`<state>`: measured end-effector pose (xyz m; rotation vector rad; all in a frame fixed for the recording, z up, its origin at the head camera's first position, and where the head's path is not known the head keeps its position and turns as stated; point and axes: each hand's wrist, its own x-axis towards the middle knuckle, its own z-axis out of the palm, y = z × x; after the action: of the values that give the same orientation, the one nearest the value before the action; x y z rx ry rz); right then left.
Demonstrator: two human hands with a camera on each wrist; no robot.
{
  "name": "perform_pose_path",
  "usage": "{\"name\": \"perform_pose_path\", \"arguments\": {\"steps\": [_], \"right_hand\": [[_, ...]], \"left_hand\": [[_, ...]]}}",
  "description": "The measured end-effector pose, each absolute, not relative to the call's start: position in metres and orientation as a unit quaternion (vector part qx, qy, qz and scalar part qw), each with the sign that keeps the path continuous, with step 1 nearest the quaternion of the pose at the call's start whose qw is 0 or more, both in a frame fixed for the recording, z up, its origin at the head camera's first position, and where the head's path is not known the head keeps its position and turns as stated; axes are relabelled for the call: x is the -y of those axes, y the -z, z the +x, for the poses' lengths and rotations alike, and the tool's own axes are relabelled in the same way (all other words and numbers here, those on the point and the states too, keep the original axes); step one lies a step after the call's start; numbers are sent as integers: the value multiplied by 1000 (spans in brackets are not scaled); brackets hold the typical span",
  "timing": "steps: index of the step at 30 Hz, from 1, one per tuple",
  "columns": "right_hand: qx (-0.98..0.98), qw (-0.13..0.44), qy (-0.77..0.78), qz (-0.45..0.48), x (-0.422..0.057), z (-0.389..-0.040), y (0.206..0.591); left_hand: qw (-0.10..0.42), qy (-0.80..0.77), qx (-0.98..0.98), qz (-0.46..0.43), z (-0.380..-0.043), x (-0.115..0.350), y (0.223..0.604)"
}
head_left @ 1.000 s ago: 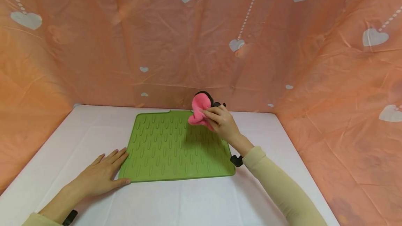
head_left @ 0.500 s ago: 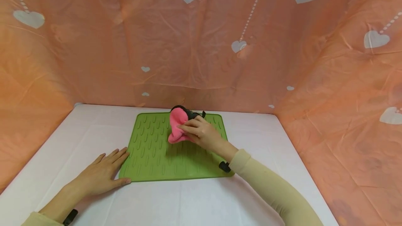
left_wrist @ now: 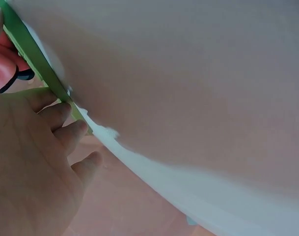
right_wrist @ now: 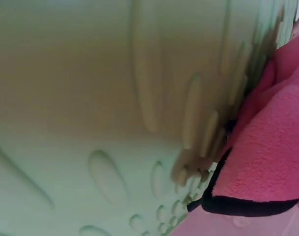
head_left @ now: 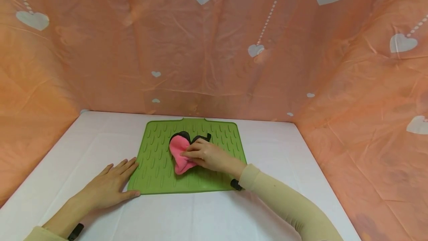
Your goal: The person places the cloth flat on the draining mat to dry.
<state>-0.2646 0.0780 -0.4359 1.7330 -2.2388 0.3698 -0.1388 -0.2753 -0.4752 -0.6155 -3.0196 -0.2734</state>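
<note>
A pink, fluffy cloth with a black border (head_left: 178, 146) is bunched in my right hand (head_left: 210, 155), whose thumb and fingers pinch it over the middle of the green ridged mat (head_left: 157, 181). In the right wrist view the cloth (right_wrist: 267, 152) lies against the ridges, its black edging showing, while the hand itself is mostly out of that view. My left hand (head_left: 108, 187) rests flat at the mat's left edge, fingers spread and thumb at the front left corner. The left wrist view shows its fingertips (left_wrist: 73, 130) along the mat's green edge (left_wrist: 41, 64).
White cloth covers the table (head_left: 160, 218) under and around the mat. An orange curtain with white hearts (head_left: 214, 47) hangs behind and at both sides. A small black device (head_left: 236, 184) is worn at the right wrist, another (head_left: 75, 231) at the left.
My right hand has carried the pink cloth left and toward me, from above the mat's back right to its middle, lower down. The left hand has stayed in place.
</note>
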Motion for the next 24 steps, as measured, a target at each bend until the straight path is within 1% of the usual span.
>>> {"name": "perform_pose_path", "arguments": {"steps": [12, 18, 20, 22, 24], "right_hand": [[780, 68, -136, 607, -77, -268, 448], [786, 62, -151, 597, -80, -265, 443], [789, 69, -166, 588, -85, -263, 441], [791, 80, -189, 577, -90, -261, 439], [796, 94, -216, 557, -97, -259, 438]], "left_hand": [[21, 94, 976, -197, -139, 275, 475], [21, 96, 973, -208, -142, 274, 473], [22, 105, 971, -215, -146, 271, 468], [32, 120, 965, -229, -152, 266, 460], [53, 136, 959, -244, -160, 260, 451]]}}
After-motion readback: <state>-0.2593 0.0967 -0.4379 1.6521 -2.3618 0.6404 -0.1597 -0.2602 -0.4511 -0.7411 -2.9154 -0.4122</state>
